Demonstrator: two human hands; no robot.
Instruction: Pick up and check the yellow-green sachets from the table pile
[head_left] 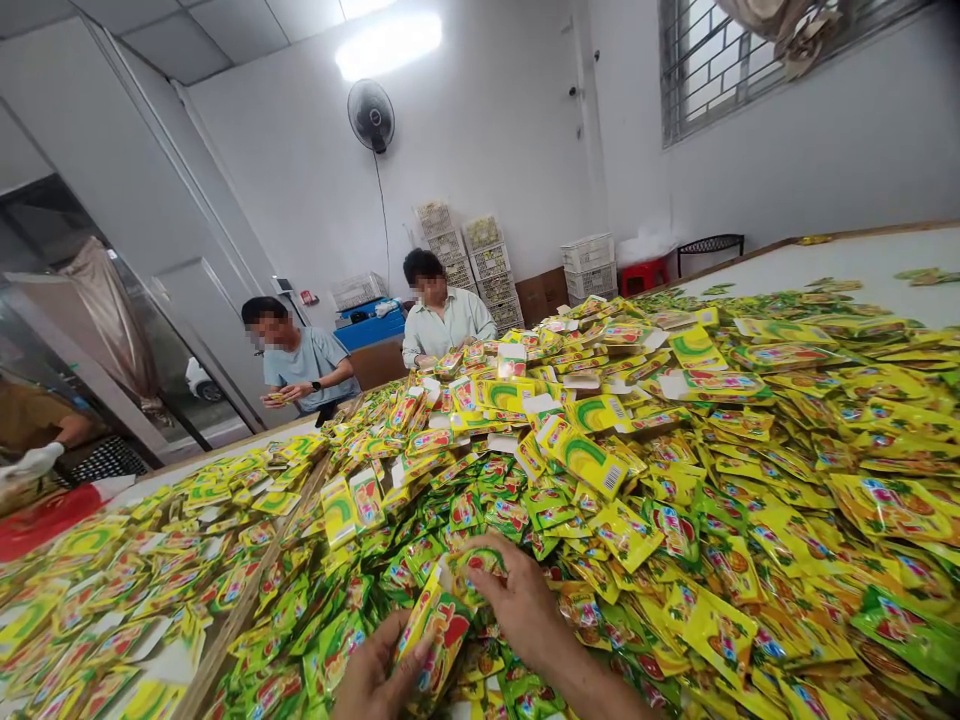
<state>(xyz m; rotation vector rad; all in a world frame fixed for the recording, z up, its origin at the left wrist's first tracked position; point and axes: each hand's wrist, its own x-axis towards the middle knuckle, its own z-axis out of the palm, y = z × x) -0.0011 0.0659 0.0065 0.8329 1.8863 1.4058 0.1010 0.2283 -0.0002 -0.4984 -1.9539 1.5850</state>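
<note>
A small yellow printed carton (439, 645) is tilted in my left hand (379, 675), fingers wrapped round its lower part and the thumb on its front. At the carton's upper end, my right hand (525, 605) pinches a small green-and-yellow sachet (484, 572). Whether the sachet is partly inside the carton, I cannot tell. Beneath both hands lies a heap of shiny green sachets (420, 560). Yellow sachets (712, 620) spread to the right. Just beyond my hands, several yellow cartons (585, 455) are piled, some with white end flaps raised.
A wooden strip (247, 590) separates the heap from more cartons (97, 610) at left. Across the table two people (446, 315) (311, 355) handle small packs. A white-gloved hand (37, 462) shows at far left. Stacked crates (491, 265) and a red stool (645, 275) stand behind.
</note>
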